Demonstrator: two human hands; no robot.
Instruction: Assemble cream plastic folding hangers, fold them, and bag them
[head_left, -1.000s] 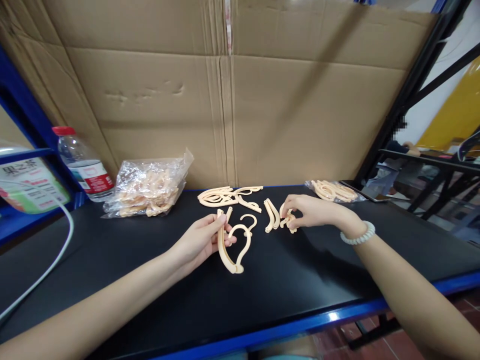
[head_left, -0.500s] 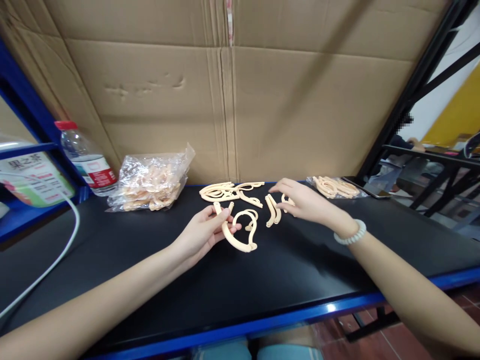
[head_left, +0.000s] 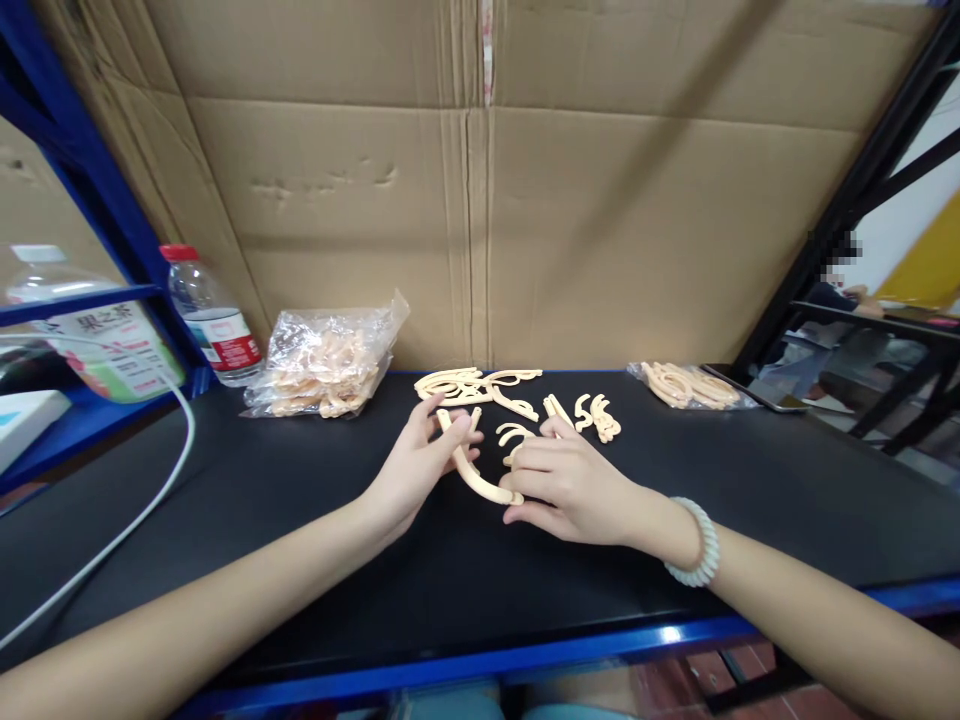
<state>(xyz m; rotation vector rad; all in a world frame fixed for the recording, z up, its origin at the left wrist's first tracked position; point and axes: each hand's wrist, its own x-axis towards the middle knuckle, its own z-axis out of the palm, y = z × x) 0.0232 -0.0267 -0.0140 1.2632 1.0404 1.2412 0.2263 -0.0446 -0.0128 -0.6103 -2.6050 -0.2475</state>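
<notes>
A curved beige plastic hanger piece [head_left: 480,487], like the arm of a folding hanger, is held between both hands above the black tabletop. My left hand [head_left: 421,455] is closed on its upper end, thumb along the front. My right hand [head_left: 570,485] has its fingers curled round the lower end, and they hide the part there. Just behind the right hand lie slim straight arms [head_left: 556,408] and a curved loose piece [head_left: 514,432]. Small hook-shaped pieces [head_left: 602,418] rest to the right. Farther back is a group of flat hanger parts [head_left: 454,384].
A clear bag of beige parts [head_left: 326,365] sits at back left beside a red-capped bottle [head_left: 217,325]. Another bagged set [head_left: 688,385] lies at back right. A white cable [head_left: 142,505] crosses the left side. Cardboard [head_left: 660,230] stands behind; a person [head_left: 840,285] is beyond the frame at right.
My right hand has come from the loose parts at the back down and left to the held piece's lower end, and its fingers have closed there. The left hand keeps its hold.
</notes>
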